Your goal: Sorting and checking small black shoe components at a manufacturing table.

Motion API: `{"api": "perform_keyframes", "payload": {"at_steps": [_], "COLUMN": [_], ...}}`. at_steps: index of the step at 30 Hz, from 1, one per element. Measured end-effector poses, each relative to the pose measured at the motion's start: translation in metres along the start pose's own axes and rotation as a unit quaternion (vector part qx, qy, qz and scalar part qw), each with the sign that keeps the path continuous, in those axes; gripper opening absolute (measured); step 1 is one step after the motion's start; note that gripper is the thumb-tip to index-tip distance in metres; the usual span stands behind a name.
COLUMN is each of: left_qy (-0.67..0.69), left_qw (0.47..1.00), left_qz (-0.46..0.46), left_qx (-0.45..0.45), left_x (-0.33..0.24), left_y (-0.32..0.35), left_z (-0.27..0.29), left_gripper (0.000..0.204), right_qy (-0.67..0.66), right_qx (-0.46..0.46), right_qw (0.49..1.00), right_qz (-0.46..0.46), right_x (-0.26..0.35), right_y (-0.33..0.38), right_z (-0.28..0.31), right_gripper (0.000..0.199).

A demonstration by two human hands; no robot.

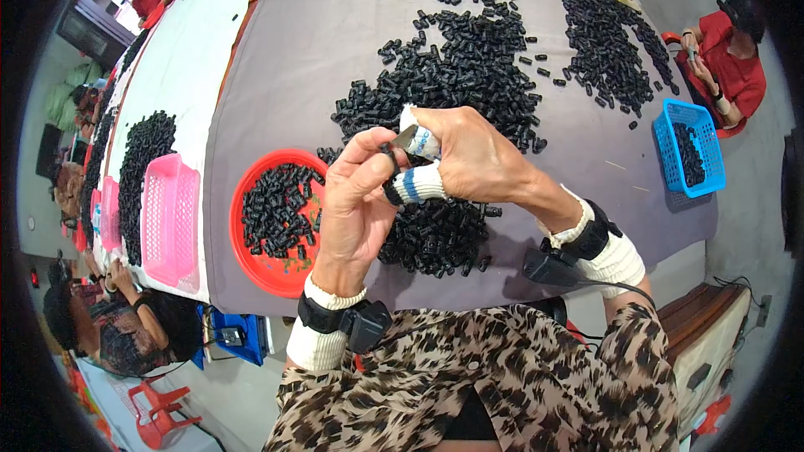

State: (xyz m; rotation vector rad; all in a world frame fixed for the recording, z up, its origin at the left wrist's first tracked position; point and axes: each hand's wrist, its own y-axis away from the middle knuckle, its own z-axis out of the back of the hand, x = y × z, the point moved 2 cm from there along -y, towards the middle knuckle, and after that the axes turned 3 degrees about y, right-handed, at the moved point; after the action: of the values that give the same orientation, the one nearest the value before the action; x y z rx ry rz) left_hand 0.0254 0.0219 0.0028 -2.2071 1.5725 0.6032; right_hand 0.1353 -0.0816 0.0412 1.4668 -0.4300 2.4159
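Observation:
My left hand [356, 209] is raised over the table, its thumb and fingers pinched on a small black plastic part [389, 152], mostly covered by the fingertips. My right hand [486, 155], with white and blue cloth wraps on its fingers, grips a small metal blade [405, 136]. The blade's tip lies close against the black part; whether they touch I cannot tell. Beneath both hands spreads a large pile of the same black parts [440, 238]. Beside my left hand, a red round tray [239, 238] holds more of them.
A pink basket [172, 226] stands left of the tray, near another black pile [146, 159]. At the right edge is a blue basket [710, 151] with black parts inside. A person in red [737, 75] sits beyond it. Other people work along the left side.

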Motion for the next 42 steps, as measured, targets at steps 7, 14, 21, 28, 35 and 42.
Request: {"api": "perform_keyframes", "payload": {"at_steps": [7, 14, 21, 28, 35, 42], "left_qy": [-0.045, -0.032, -0.032, -0.04, -0.019, -0.029], "left_qw": [0.998, 0.999, 0.997, 0.996, 0.999, 0.997], "left_qz": [0.009, -0.008, -0.004, 0.001, 0.005, 0.002], "left_qx": [-0.047, -0.034, -0.068, -0.076, -0.048, -0.073], "left_x": [0.0003, 0.0029, 0.0036, 0.0027, 0.0064, 0.0063], "left_y": [-0.0023, 0.0012, 0.0031, 0.0032, 0.0019, 0.0024], "left_z": [-0.0016, -0.0007, -0.0037, -0.0029, 0.006, 0.0005], "left_gripper": [0.021, 0.025, 0.023, 0.022, 0.025, 0.023], "right_qy": [0.007, 0.032, 0.047, 0.098, 0.111, 0.116], "right_qx": [-0.013, -0.004, 0.016, 0.06, 0.051, 0.062], "right_qw": [1.0, 0.999, 0.998, 0.993, 0.991, 0.99], "right_qz": [0.014, 0.032, 0.043, 0.037, 0.059, 0.044], "right_x": [-0.0016, -0.0035, -0.0001, -0.0012, -0.0041, -0.0037], "right_y": [0.0002, -0.0023, -0.0044, -0.0061, -0.0045, -0.0046], "right_z": [0.0013, 0.0022, 0.0034, 0.0019, 0.0022, 0.0009], "right_gripper": [0.032, 0.041, 0.039, 0.04, 0.04, 0.041]}}
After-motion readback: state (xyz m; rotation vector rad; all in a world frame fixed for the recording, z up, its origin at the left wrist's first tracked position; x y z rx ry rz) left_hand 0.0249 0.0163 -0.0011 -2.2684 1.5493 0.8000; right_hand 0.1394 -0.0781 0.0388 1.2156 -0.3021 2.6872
